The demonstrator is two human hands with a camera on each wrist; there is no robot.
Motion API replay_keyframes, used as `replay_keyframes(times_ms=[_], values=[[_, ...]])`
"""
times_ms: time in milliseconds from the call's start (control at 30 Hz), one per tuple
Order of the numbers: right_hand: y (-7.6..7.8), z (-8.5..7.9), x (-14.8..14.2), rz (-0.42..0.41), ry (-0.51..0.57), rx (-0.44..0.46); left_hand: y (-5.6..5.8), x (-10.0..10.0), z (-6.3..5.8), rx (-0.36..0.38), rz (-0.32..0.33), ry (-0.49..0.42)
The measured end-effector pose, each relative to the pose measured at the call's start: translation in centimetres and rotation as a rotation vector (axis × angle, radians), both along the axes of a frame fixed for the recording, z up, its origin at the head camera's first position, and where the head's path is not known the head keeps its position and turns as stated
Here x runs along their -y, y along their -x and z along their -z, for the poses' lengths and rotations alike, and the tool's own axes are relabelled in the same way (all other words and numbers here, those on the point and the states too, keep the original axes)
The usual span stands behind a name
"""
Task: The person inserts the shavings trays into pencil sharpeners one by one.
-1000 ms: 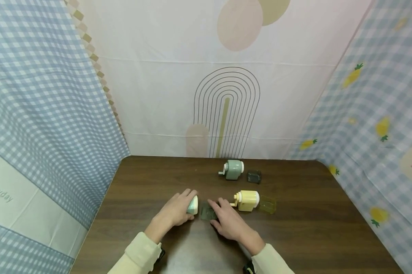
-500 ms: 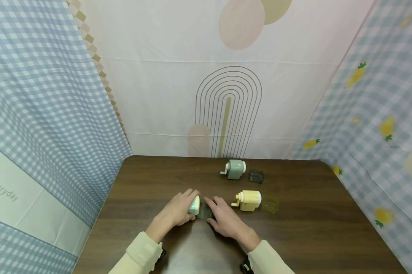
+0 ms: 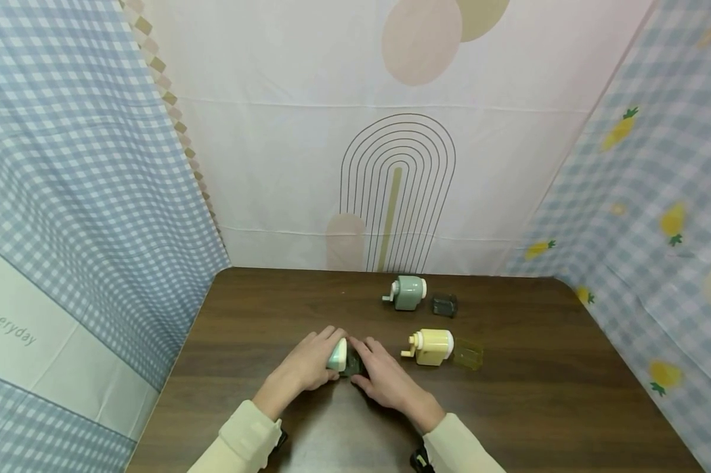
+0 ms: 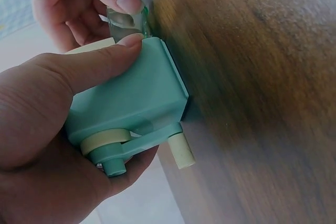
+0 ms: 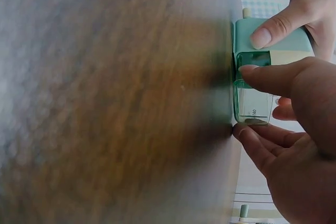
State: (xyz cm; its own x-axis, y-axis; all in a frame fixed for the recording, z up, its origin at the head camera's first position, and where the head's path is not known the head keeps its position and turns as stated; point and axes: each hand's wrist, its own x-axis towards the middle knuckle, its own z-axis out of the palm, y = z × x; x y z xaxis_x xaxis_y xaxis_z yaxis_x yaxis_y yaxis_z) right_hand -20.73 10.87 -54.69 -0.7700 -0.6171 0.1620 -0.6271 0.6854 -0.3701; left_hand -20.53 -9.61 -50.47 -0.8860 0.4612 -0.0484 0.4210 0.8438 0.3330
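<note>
A mint-green crank pencil sharpener (image 3: 337,355) stands on the table, gripped by my left hand (image 3: 308,360) with the thumb along its side. In the left wrist view its crank handle (image 4: 181,150) points away from the drawer side. My right hand (image 3: 388,378) pinches a see-through green shavings drawer (image 5: 253,103) between thumb and fingers. The drawer lies in line with the sharpener's open end, its near edge right at the opening in the right wrist view. My right fingers hide part of the drawer.
A yellow crank sharpener (image 3: 433,347) stands right of my right hand, with a clear yellow drawer (image 3: 468,353) beside it. Farther back are a grey-green sharpener (image 3: 410,293) and a dark see-through drawer (image 3: 444,305). A patterned cloth (image 3: 284,164) hangs behind the table.
My right hand has moved left with the green drawer, closing the gap to the mint-green sharpener. My left hand keeps its grip, almost in place.
</note>
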Motion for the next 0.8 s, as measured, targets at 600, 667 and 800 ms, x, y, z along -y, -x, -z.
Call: replay_keyframes(times_ms=[600,667,800], values=[[0.08,-0.12,0.4,0.007,0.076,0.063,-0.08,-0.09,-0.01,-0.021,0.004,0.007],[0.07,-0.07,0.46,0.008,0.081,0.069,-0.06,-0.14,0.01,-0.03,0.01,0.012],[0.03,-0.06,0.55,0.009,0.087,0.074,-0.12,-0.21,0.0,-0.038,0.012,0.026]])
